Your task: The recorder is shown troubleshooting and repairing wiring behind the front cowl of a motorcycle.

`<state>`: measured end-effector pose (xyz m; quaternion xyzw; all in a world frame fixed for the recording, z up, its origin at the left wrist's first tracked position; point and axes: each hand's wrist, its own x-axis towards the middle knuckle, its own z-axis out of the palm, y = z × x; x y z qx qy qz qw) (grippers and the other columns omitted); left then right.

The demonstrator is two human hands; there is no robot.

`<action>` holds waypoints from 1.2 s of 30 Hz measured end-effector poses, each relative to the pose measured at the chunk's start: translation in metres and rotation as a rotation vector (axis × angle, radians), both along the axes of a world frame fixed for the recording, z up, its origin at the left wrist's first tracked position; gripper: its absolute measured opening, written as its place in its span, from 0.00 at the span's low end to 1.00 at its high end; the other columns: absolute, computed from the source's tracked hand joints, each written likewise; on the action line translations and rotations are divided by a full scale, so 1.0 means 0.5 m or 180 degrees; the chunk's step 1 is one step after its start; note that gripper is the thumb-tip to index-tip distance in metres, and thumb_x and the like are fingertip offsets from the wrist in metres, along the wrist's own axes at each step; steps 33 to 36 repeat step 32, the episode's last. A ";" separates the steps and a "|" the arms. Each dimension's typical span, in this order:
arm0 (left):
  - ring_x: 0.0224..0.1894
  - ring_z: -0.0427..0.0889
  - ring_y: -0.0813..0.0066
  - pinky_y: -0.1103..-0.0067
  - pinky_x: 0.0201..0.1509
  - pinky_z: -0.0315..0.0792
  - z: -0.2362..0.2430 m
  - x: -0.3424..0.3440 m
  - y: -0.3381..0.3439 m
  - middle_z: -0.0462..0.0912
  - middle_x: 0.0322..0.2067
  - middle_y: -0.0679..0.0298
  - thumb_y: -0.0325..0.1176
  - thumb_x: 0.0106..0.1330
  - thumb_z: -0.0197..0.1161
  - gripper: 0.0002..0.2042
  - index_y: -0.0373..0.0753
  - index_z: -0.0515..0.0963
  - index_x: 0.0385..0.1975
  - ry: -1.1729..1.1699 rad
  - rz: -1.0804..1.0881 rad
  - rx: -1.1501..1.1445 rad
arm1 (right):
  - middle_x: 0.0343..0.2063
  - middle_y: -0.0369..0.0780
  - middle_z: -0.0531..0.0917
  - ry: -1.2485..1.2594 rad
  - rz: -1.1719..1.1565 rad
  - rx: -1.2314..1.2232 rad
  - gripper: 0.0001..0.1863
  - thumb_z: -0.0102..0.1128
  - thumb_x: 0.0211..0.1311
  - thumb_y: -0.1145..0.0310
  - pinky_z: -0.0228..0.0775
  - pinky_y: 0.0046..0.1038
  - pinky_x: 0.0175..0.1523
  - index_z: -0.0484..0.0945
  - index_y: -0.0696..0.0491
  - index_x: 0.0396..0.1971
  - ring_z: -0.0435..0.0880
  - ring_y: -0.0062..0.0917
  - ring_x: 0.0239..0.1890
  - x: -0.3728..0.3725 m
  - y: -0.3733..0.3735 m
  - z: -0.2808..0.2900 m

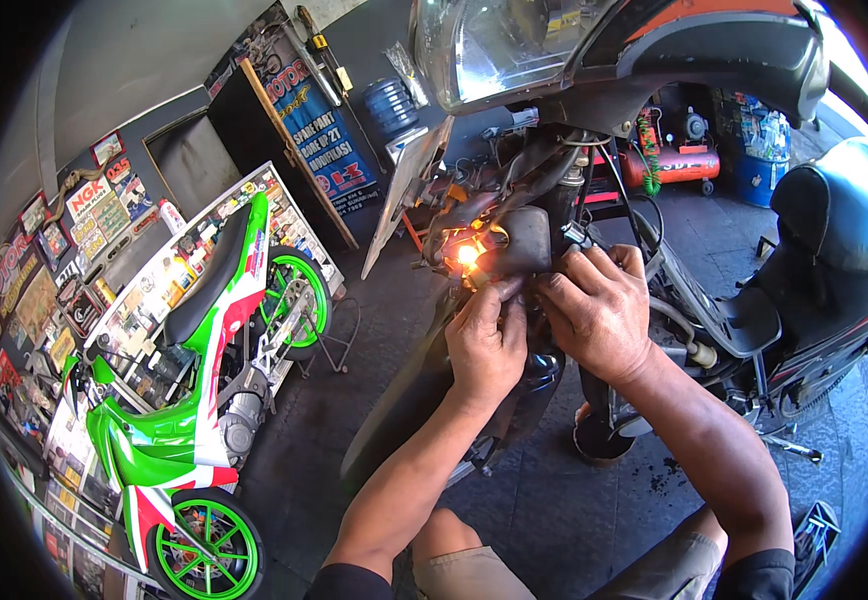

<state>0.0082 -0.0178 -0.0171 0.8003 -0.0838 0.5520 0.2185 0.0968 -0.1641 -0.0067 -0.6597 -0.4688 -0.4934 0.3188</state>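
Note:
In front of me stands a partly stripped motorcycle, its black front tyre [394,410] low on the left. An orange-glowing bulb [469,252] shines in an exposed lamp unit beside a dark rounded housing [528,242]. My left hand [488,338] is just below the bulb, thumb and fingers pinched together. Close on its right, my right hand [599,308] curls its fingers at the housing's lower edge. Whatever lies between the fingertips is hidden. Above both hands juts the clear headlamp [509,50] with its dark and orange fairing [714,45].
At left, a green, white and red motorcycle [179,440] stands by a display counter [179,270]. A red air compressor [674,165] and blue drum [760,175] are at the back right. A round pan [602,440] and a metal tool [792,446] lie on the floor.

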 end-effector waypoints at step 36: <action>0.57 0.75 0.56 0.63 0.61 0.73 -0.035 -0.006 -0.005 0.69 0.57 0.55 0.31 0.54 0.77 0.35 0.39 0.69 0.63 -0.0131 0.0560 0.0454 | 0.33 0.47 0.88 0.4451 0.1229 -0.0444 0.08 0.71 0.64 0.70 0.82 0.33 0.44 0.86 0.57 0.40 0.91 0.33 0.37 -0.269 -0.174 -0.397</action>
